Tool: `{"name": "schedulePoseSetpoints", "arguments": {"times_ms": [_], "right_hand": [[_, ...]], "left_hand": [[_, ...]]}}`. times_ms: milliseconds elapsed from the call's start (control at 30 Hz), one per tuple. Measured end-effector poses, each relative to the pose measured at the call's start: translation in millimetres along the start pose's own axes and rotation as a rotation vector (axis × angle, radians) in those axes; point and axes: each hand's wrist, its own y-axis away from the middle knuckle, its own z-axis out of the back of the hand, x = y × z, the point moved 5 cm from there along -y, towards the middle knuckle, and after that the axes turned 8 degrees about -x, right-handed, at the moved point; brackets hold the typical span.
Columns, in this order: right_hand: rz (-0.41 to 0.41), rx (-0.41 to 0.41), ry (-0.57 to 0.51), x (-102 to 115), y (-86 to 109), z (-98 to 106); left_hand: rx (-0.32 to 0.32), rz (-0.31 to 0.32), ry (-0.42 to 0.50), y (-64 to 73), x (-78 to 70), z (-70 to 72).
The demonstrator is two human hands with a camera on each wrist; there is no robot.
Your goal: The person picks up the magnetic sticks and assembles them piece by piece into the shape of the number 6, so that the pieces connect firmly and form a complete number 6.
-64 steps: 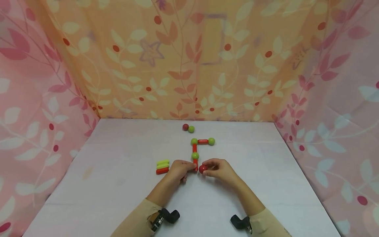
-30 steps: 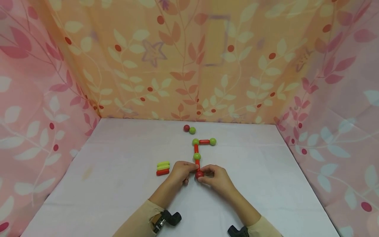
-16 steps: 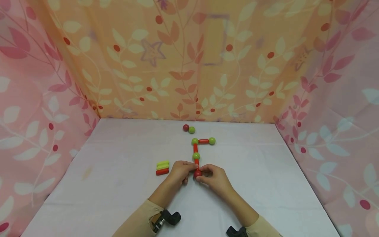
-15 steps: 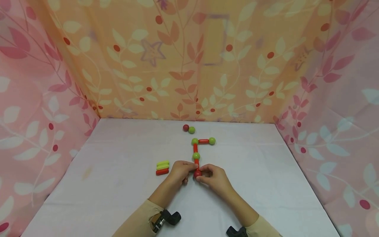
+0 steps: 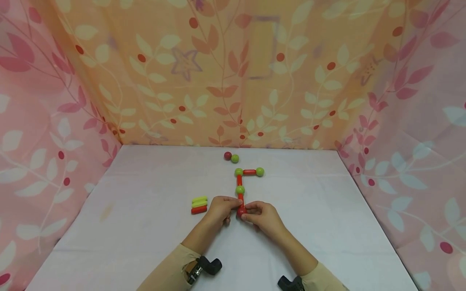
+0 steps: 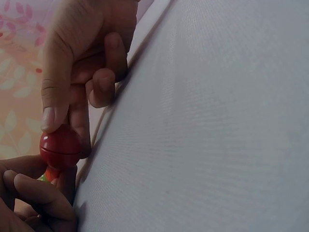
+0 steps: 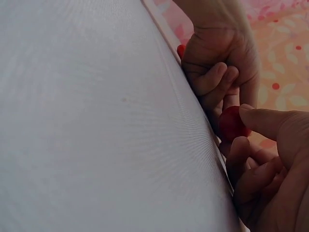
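Note:
My left hand [image 5: 221,209] pinches a red rod [image 5: 240,197] near its lower end. My right hand [image 5: 266,218] grips a red ball [image 5: 241,212] between thumb and fingers, and the ball sits against the rod's end. In the left wrist view the red ball [image 6: 61,146] lies between both hands. The right wrist view shows the same ball [image 7: 232,122] under the right thumb. Beyond the rod, a green ball [image 5: 240,189], a second red rod [image 5: 239,180], a corner green ball [image 5: 238,172], a sideways red rod [image 5: 249,172] and an end green ball [image 5: 260,171] are joined in line.
Left of the left hand lie two yellow-green rods [image 5: 199,201] and a red rod [image 5: 198,210], side by side. A loose red ball [image 5: 227,155] and a green ball [image 5: 235,159] touch near the back of the white table [image 5: 153,242]. Patterned cloth [image 5: 156,81] encloses the back and sides.
Two seconds ago the right hand held the red ball apart, right of the rod; it has moved left onto the rod's lower end. In the last half second the hands barely move.

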Motion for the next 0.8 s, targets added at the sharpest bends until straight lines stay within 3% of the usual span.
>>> {"name": "schedulePoseSetpoints", "arguments": {"times_ms": [500,800], "right_hand": [[0.004,-0.017,0.014,1.0,1.6,-1.7],[0.028,-0.058,0.077,2.7,3.3,-3.2]], "left_hand": [[-0.010,-0.013,0.013,0.5,-1.3,0.7],[-0.010,-0.020,0.016,-0.4,-0.8,-0.3]]}}
